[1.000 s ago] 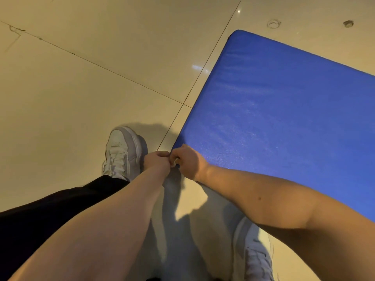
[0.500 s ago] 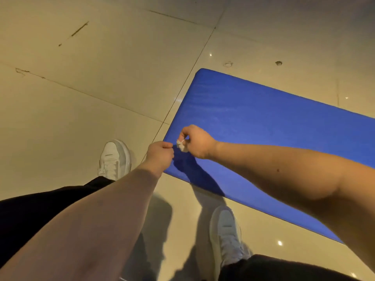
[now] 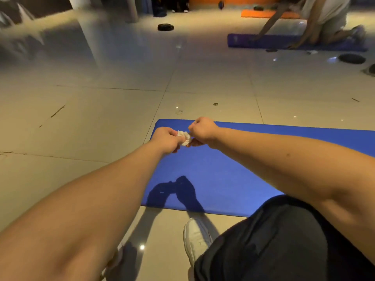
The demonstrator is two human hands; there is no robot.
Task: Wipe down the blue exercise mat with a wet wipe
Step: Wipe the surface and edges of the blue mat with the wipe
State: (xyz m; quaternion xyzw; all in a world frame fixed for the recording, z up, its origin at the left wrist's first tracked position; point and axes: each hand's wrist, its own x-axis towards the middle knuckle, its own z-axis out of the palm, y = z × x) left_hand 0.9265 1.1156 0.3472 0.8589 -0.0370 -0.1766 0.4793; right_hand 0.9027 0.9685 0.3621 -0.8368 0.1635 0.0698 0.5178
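Left hand (image 3: 165,138), right hand (image 3: 203,131) pinch wipe (image 3: 184,136) — mat (image 3: 233,169) below.

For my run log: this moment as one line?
left hand: pinches wet wipe | right hand: pinches wet wipe | blue mat: on floor, under hands

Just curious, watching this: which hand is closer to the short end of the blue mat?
Left. The left hand hovers by the short end of the blue mat; the right hand is further in over the mat. Both pinch the wipe between them.
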